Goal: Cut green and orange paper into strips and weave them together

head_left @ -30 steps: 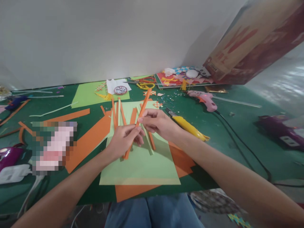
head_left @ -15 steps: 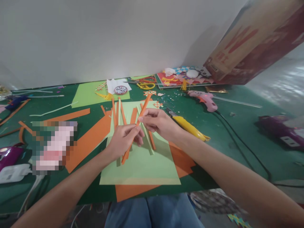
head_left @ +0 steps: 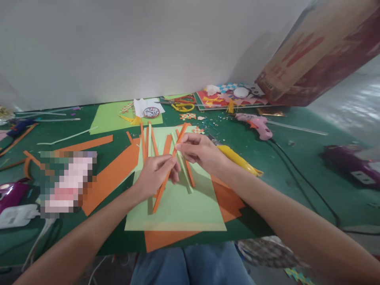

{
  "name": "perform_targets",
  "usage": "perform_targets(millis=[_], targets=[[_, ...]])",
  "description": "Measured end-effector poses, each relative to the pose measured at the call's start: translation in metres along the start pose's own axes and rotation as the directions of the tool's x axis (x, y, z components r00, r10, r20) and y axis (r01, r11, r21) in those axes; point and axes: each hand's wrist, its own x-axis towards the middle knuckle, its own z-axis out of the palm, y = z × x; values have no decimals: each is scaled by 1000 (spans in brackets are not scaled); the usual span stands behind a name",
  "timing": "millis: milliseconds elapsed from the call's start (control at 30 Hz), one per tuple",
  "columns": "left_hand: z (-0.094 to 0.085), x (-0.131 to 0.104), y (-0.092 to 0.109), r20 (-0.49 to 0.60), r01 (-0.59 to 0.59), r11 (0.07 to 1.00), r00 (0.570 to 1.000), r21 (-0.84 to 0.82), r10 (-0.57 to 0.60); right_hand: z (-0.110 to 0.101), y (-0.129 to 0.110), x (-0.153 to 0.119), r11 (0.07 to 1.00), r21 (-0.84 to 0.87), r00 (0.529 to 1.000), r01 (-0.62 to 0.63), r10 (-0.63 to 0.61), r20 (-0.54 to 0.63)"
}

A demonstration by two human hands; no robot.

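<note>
Orange strip, aslant above pale green sheet: pinched near the middle by left hand, then nearer the far end by right hand. Probably light, bendy, easily creased; best held gently at mid-length.

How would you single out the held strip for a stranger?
On the green tabletop, find the large pale-green paper sheet. Over it, one narrow orange paper strip slants from lower left to upper right. Unlike the other paper strips nearby, it runs through the fingertips of both the left hand and the right hand.
</note>
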Motion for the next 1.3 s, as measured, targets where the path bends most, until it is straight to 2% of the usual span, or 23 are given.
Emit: perform_targets(millis=[233,533,767,1300], targets=[[1,0,0,-40,-6,999,999,-34,4,2,5,-1,998,-1,993,-55,55,109],[0,-1,1,2,-5,1000,1000,-5,5,2,1,-1,999,14,998,-40,39,56],[0,-1,-1,-22,-9,1000,1000,3,9,3,8,-1,998,32,988,-56,51,143],[0,1,2,-15,17,999,1000,-46,-17,5,6,-2,996,45,989,-77,71,129]])
